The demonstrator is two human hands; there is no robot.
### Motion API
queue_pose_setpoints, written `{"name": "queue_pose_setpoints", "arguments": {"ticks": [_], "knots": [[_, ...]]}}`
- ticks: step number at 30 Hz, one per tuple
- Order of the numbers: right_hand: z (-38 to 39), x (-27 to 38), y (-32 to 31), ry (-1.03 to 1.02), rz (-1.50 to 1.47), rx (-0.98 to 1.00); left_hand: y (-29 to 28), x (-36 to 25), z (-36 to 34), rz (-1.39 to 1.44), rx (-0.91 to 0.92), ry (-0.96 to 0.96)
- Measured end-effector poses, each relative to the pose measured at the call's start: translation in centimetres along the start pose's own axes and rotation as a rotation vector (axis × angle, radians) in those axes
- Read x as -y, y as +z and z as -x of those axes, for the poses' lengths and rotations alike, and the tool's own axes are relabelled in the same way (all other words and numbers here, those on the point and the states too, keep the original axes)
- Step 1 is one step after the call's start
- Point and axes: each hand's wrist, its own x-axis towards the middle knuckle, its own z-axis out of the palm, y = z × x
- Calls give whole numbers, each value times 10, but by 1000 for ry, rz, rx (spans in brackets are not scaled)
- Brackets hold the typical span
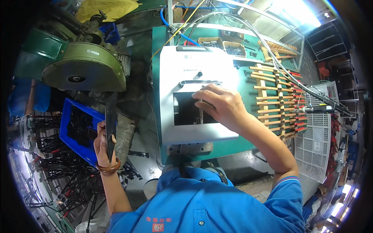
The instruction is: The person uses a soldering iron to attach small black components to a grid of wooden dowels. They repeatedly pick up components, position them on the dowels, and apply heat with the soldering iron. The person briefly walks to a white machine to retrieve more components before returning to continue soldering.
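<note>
My left hand (103, 145) is closed round a long, flat black piece (111, 116), held upright and seen nearly edge-on; its kind cannot be told. A brown bangle circles that wrist. My right hand (219, 101) reaches over the dark opening of a white box-shaped machine (167, 128). Its fingers are bent, with thumb and forefinger close together by a slim upright rod (201, 112) inside the opening. Whatever lies between those fingertips is hidden. Above the opening runs a metal bar handle (200, 82), just beyond the right hand.
A green disc-shaped grinder guard (83, 64) stands at the left, above a blue bin (69, 116) of dark parts. On the green table (248, 136), a wooden rack holds several red-tipped sticks (276, 103). Trays of small parts (235, 49) lie behind the machine. Cables arch overhead.
</note>
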Motion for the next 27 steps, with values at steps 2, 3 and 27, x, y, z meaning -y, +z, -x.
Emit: {"name": "queue_pose_setpoints", "arguments": {"ticks": [2, 3, 27], "knots": [[3, 3, 3, 22, -13, -44, 5, -5, 3, -5, 46, 22], [4, 3, 2, 28, -26, -64, 5, -4, 7, 12, 42, 13], [9, -30, 7, -347, -247, 73, 142, 48, 364, 78, -837, -117]]}}
